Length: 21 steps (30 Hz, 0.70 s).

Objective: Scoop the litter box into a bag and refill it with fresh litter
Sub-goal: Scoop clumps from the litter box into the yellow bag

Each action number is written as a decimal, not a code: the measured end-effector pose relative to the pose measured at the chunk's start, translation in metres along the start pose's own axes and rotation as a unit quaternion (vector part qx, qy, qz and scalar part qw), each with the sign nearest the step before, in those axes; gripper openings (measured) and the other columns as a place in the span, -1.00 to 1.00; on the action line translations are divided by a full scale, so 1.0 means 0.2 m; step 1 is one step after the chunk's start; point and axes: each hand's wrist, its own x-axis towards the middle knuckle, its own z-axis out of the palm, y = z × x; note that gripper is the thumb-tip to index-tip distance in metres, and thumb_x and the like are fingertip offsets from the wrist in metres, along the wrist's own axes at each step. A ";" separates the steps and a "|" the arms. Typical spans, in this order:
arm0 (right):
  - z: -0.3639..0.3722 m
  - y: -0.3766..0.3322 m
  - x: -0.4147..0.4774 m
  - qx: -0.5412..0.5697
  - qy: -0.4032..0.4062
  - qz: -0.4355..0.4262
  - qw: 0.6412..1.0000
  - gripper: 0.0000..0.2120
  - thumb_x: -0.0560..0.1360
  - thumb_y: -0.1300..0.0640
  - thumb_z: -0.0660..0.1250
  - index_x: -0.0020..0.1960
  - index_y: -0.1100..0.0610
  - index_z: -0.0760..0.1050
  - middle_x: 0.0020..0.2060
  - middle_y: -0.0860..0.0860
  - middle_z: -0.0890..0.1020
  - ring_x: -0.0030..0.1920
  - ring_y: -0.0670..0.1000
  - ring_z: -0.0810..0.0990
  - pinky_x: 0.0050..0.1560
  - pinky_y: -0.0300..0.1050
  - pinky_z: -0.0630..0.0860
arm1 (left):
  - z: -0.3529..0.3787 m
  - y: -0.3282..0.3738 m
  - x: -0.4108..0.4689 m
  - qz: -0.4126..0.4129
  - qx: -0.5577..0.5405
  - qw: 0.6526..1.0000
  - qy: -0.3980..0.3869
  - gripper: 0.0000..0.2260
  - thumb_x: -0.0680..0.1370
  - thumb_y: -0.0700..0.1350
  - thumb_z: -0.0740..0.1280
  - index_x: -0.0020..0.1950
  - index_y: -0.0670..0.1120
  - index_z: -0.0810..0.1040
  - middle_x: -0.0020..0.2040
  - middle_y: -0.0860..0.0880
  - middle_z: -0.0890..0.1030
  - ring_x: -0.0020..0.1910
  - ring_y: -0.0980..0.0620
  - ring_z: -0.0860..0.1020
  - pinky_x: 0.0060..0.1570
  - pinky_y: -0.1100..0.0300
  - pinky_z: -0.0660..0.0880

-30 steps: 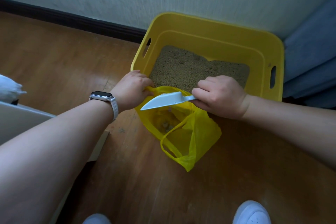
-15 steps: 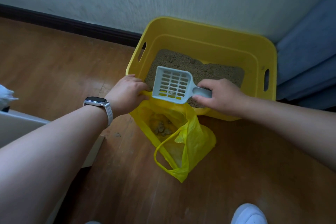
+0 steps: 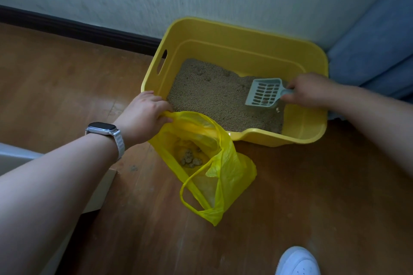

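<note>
Scoop (image 3: 264, 94) moved from bag (image 3: 214, 163) to right of box (image 3: 245, 51); right hand (image 3: 312, 90) grips handle, left hand (image 3: 145, 114) pinches bag rim. Risk: slack rim sags, clumps spill.

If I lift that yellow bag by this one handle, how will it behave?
The bag is probably floppy: its thin film sags crumpled below the left hand. Likely light, with only a few clumps inside. Its mouth may fold shut, since the other handle hangs loose.
</note>
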 end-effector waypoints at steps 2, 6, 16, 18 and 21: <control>-0.04 0.01 0.03 -0.034 -0.008 0.016 0.999 -0.70 0.56 -0.09 0.28 0.02 0.15 0.57 -0.29 0.08 0.57 -0.29 0.06 0.56 -0.39 -0.11 0.50 | 0.00 0.00 0.00 0.001 0.002 1.000 0.002 -0.83 0.47 -0.11 0.48 0.00 -0.15 0.65 -0.13 -0.10 0.64 -0.07 -0.18 0.62 0.33 -0.15 0.35; -0.05 -0.01 0.14 -0.095 -0.022 0.054 0.994 -0.67 0.57 -0.06 0.27 0.07 0.22 0.56 -0.28 0.06 0.52 -0.31 0.02 0.50 -0.41 -0.13 0.38 | 0.01 0.00 0.00 0.006 0.006 1.000 0.005 -0.83 0.46 -0.13 0.49 0.00 -0.16 0.65 -0.14 -0.11 0.64 -0.08 -0.19 0.62 0.31 -0.17 0.37; 0.03 -0.02 0.36 -0.088 -0.075 0.032 0.993 -0.50 0.62 -0.15 0.15 0.33 0.21 0.48 0.14 0.17 0.57 0.11 0.16 0.54 -0.02 -0.05 0.41 | 0.05 -0.02 0.01 0.016 0.018 1.000 0.016 -0.70 0.53 0.07 0.22 -0.03 -0.13 0.60 -0.17 -0.09 0.58 -0.14 -0.18 0.57 0.22 -0.13 0.40; 0.05 -0.03 0.40 -0.067 -0.067 0.022 0.995 -0.53 0.62 -0.13 0.16 0.29 0.22 0.51 0.01 0.15 0.56 0.02 0.14 0.54 -0.07 -0.06 0.40 | 0.06 -0.02 0.01 0.019 0.022 0.999 0.025 -0.69 0.54 0.07 0.20 -0.04 -0.13 0.60 -0.18 -0.08 0.57 -0.15 -0.17 0.57 0.21 -0.09 0.38; 0.09 -0.07 0.45 -0.032 -0.051 0.001 0.998 -0.56 0.62 -0.10 0.19 0.25 0.23 0.53 -0.03 0.16 0.58 -0.01 0.15 0.55 -0.09 -0.05 0.44 | 0.08 -0.03 0.01 0.030 0.027 0.998 0.040 -0.71 0.56 0.05 0.21 -0.05 -0.13 0.59 -0.20 -0.07 0.55 -0.17 -0.17 0.56 0.17 -0.07 0.36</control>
